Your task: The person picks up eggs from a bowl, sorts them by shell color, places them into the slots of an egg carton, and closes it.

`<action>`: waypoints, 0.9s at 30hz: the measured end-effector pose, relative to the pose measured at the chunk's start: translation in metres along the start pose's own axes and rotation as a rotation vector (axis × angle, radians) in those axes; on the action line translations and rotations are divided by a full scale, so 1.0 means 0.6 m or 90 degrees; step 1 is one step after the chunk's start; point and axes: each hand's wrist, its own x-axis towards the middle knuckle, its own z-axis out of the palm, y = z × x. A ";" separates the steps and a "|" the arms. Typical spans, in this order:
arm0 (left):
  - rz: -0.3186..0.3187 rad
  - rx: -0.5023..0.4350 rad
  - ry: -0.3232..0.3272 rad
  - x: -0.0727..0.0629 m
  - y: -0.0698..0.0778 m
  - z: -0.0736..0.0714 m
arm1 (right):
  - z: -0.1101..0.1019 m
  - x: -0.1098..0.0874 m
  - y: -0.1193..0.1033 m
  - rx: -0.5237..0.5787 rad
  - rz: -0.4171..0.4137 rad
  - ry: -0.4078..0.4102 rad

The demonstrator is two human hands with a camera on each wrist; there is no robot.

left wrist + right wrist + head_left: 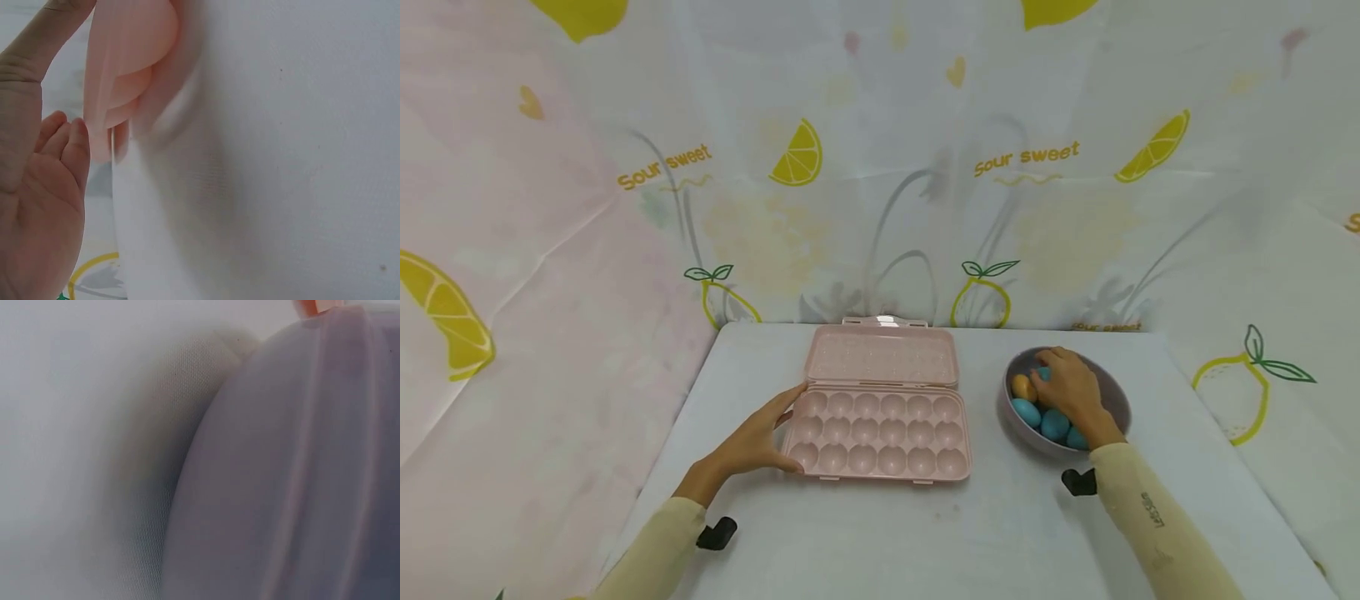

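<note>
A pink egg carton [877, 433] lies unfolded on the table, its rows of round hollows bare. My left hand [760, 437] spans the carton's left side, thumb at the front corner and fingers toward the hinge. In the left wrist view the thumb and fingers of the left hand [47, 156] are fairly straight beside the carton's edge [131, 37]. To the right, my right hand [1071, 387] reaches into a grey bowl [1116, 396]. Its thumb and fingers close round a blue egg [1043, 373], partly hidden by them. The right wrist view shows only the bowl's outer wall [250, 475].
Below the right hand, the bowl holds more blue eggs [1026, 412] and a golden-brown egg [1022, 387]. The carton's lid [882, 357] lies back toward the cloth backdrop [880, 208]. A white cover [880, 542] spreads over the table.
</note>
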 end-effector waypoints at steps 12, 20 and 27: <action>0.038 -0.006 -0.003 0.002 0.061 -0.013 | -0.015 0.021 -0.018 0.012 0.046 -0.192; 0.026 -0.037 0.011 0.000 0.041 -0.004 | -0.022 0.032 -0.034 0.039 0.092 -0.243; -0.010 -0.047 0.021 -0.001 -0.005 0.008 | -0.017 0.044 -0.048 0.053 0.160 -0.277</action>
